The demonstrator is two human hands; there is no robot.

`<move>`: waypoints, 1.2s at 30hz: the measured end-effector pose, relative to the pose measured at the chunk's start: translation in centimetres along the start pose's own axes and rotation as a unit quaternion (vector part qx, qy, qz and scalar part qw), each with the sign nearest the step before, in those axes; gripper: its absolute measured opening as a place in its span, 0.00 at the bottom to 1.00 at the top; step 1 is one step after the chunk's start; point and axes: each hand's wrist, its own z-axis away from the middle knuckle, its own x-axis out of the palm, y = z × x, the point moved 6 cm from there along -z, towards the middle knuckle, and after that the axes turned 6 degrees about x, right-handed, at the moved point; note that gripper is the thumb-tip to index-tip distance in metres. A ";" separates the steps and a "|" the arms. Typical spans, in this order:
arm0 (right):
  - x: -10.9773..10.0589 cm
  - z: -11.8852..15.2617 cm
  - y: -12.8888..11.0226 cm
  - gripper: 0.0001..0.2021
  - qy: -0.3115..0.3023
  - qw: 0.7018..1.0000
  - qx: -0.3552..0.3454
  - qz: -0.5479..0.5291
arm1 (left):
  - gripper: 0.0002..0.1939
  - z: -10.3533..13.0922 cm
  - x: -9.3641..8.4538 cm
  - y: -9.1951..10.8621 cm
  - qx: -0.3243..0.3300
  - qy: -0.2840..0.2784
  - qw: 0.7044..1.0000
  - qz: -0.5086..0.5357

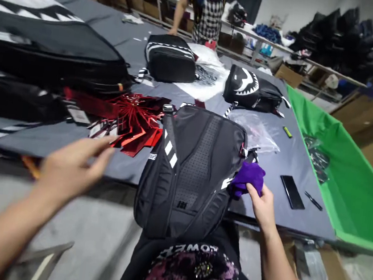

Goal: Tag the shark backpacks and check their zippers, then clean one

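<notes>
A black backpack (197,159) lies with its padded back panel and shoulder straps facing up, over the table's front edge and against my body. My right hand (264,207) grips a crumpled purple cloth (249,178) at the backpack's right side. To the left, my left hand (78,163) is in the air with fingers stretched out and nothing in them. Just beyond its fingertips, a fan of red tags (137,127) is spread on the grey table (121,166). A white barcode label (79,115) shows beside the tags.
Large black bags (58,53) are stacked at left. Two more backpacks, one plain-topped (172,59) and one shark-mouthed (253,88), stand farther back. A phone (291,192), a pen (313,201) and a yellow-green lighter (287,132) lie right, by a green-lined bin (354,177). A person (207,12) stands across.
</notes>
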 end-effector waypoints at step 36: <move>-0.9 3.4 -2.1 0.17 -0.085 0.973 -0.091 -0.193 | 0.09 -2.4 13.9 26.7 0.129 -0.268 0.883 0.364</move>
